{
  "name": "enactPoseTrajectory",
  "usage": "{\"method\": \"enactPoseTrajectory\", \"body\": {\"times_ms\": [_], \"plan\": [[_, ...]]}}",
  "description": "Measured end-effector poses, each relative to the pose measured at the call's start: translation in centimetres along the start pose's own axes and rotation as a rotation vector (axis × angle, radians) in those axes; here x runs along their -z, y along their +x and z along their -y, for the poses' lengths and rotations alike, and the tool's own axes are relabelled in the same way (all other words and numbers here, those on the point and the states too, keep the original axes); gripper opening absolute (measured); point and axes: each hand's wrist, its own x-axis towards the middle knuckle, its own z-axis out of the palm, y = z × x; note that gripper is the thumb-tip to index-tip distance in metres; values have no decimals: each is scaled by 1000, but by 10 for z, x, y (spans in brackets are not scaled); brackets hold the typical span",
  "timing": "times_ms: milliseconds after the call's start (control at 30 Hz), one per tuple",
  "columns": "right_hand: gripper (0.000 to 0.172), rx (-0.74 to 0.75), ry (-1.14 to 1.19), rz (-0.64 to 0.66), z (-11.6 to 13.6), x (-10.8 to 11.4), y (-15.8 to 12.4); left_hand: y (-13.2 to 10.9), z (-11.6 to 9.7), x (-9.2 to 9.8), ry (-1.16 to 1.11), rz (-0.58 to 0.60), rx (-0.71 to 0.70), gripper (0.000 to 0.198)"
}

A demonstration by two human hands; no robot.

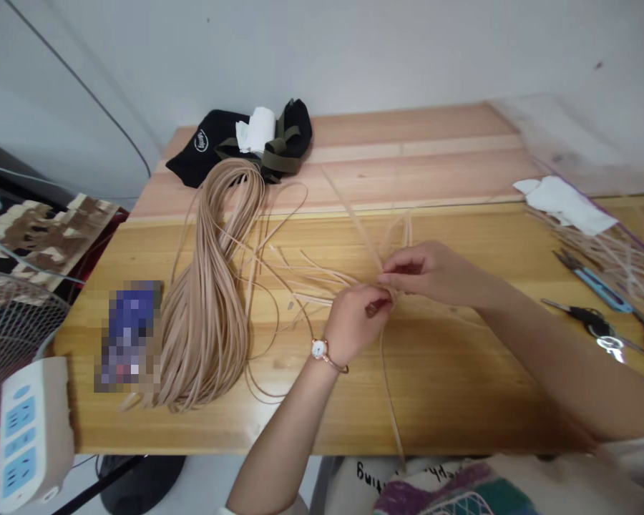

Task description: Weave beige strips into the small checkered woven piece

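Observation:
Thin tan weaving strands [325, 275] meet between my two hands over the wooden table. My left hand [357, 315], with a small watch [319, 349] at its wrist, has its fingers curled in a pinch on the strands. Just above and right of it, my right hand [421, 270] pinches the strands too, its fingertips nearly touching the left ones. One long strand [391, 400] hangs down past the table's front edge, and a blurred one rises toward the back. The point where the strands cross is mostly hidden by my fingers.
A large tan bundle of strands [209, 307] lies left on the table [461, 400]. Behind it sit a black bag [220, 132] and a tissue roll [261, 129]. Pliers [595, 281], keys [590, 320] and more strands lie right. A power strip [35, 429] is at left.

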Motion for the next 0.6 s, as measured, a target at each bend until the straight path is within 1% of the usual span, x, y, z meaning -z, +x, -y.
{"method": "enactPoseTrajectory", "body": {"times_ms": [67, 167, 267, 367, 500, 600], "plan": [[22, -37, 14, 28, 2, 2, 5, 0, 0, 0, -21, 14, 13, 11], [17, -124, 127, 93, 2, 3, 9, -1, -1, 1, -75, 33, 36, 12], [16, -181, 233, 153, -1, 3, 11, -2, -2, 1, -133, 48, 54, 13], [19, -181, 304, 144, -7, 3, 12, -2, -3, 2, -194, 60, 90, 8], [28, -139, 428, 129, -20, -1, 14, -1, -1, 2, -186, 68, 97, 3], [33, -141, 494, 124, -31, -4, 13, 0, 2, 1, -208, 85, 113, 2]]}}
